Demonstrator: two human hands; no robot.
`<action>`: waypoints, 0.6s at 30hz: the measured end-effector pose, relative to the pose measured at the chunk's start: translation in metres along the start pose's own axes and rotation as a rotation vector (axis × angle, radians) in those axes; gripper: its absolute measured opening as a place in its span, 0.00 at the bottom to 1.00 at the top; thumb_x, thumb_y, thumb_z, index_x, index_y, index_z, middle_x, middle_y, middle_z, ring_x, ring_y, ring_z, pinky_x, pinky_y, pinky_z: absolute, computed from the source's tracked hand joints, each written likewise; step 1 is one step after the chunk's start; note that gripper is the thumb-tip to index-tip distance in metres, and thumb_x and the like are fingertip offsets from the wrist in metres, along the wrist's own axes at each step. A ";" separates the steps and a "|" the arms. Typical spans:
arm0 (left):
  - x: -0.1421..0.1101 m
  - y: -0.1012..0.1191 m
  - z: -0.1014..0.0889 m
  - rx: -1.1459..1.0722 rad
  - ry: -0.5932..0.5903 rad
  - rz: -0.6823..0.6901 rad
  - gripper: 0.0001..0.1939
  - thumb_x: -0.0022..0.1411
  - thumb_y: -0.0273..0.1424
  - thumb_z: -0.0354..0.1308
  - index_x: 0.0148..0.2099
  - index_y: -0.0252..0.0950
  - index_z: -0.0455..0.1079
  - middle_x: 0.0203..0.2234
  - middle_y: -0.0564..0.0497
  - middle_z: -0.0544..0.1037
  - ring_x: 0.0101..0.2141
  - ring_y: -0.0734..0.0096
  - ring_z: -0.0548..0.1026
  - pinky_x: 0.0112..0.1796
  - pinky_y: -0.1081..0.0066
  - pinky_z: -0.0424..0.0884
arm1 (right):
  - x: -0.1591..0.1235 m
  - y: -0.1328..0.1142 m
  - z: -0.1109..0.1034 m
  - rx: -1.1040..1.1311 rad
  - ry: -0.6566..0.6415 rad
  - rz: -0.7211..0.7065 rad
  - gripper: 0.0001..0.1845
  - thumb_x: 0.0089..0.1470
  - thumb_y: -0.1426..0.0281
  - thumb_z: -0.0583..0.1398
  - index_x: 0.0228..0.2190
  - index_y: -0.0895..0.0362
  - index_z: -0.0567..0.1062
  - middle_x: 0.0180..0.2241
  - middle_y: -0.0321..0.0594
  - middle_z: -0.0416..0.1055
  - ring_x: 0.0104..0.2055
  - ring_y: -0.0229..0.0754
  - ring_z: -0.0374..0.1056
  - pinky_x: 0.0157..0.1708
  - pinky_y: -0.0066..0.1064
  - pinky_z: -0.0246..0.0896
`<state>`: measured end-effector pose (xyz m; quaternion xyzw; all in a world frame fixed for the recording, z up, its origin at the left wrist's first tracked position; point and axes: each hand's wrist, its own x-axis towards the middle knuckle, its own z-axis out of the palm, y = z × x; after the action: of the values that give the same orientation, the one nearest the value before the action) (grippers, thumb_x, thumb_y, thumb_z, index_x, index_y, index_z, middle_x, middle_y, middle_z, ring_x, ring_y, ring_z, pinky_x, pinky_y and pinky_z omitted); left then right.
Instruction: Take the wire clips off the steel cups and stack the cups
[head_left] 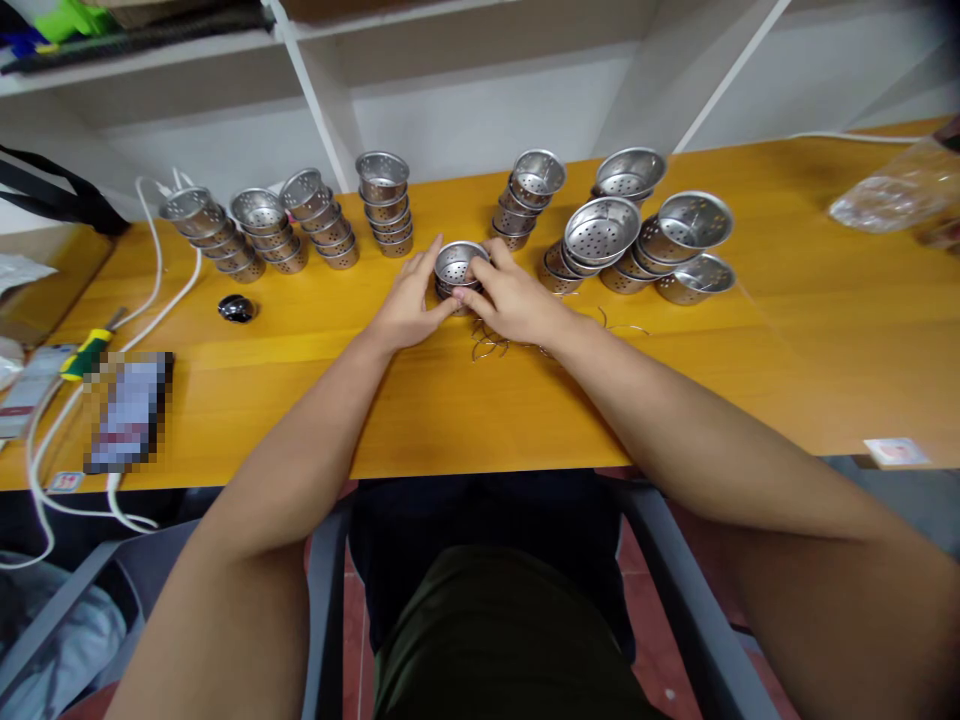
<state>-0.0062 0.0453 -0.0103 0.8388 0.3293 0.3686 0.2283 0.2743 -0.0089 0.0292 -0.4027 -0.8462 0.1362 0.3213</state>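
Your left hand (409, 308) and right hand (517, 298) hold small round silver metal cups with holes (456, 266) between them

Open toward me, crowded on both flanks.
Around the short cup stack (459, 264) I'm holding, my left hand (411, 303) has bare tabletop (450, 410) on my side; by my right hand (517, 298) lie loose wires (491, 347). Cup columns (386, 208) leftward and wider stacks (602, 235) rightward block; a narrow lane runs ahead between them.

Dark green top (487, 640), blackish trousers (480, 515), bare forearms (300, 440)
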 end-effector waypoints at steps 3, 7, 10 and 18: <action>0.000 -0.002 0.004 -0.050 -0.013 -0.001 0.64 0.76 0.71 0.74 0.95 0.42 0.56 0.91 0.27 0.63 0.90 0.25 0.66 0.90 0.31 0.61 | -0.001 -0.001 -0.001 0.001 -0.024 0.014 0.24 0.85 0.44 0.61 0.60 0.51 0.80 0.69 0.61 0.72 0.65 0.73 0.80 0.78 0.77 0.74; 0.000 -0.011 0.011 -0.073 -0.015 0.019 0.66 0.78 0.70 0.73 0.97 0.45 0.48 0.93 0.30 0.60 0.90 0.29 0.66 0.90 0.33 0.65 | -0.006 -0.002 -0.004 0.029 -0.035 -0.009 0.35 0.83 0.47 0.65 0.77 0.54 0.72 0.76 0.65 0.71 0.75 0.76 0.77 0.83 0.75 0.71; -0.003 -0.023 0.015 -0.076 0.029 0.020 0.69 0.79 0.69 0.72 0.98 0.45 0.37 0.91 0.26 0.63 0.86 0.30 0.74 0.85 0.33 0.73 | -0.009 0.000 -0.008 0.026 0.044 -0.021 0.53 0.79 0.44 0.68 0.88 0.55 0.58 0.83 0.69 0.64 0.89 0.81 0.63 0.90 0.78 0.61; -0.007 -0.046 0.014 -0.042 0.253 -0.064 0.54 0.85 0.66 0.66 0.93 0.51 0.44 0.88 0.26 0.63 0.75 0.34 0.83 0.78 0.30 0.80 | 0.000 0.030 -0.016 -0.030 0.246 0.076 0.65 0.79 0.44 0.70 0.95 0.49 0.43 0.95 0.60 0.42 0.98 0.78 0.41 0.95 0.79 0.47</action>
<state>-0.0168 0.0695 -0.0506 0.7697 0.3744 0.4709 0.2138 0.3021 0.0096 0.0265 -0.4528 -0.7865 0.0852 0.4113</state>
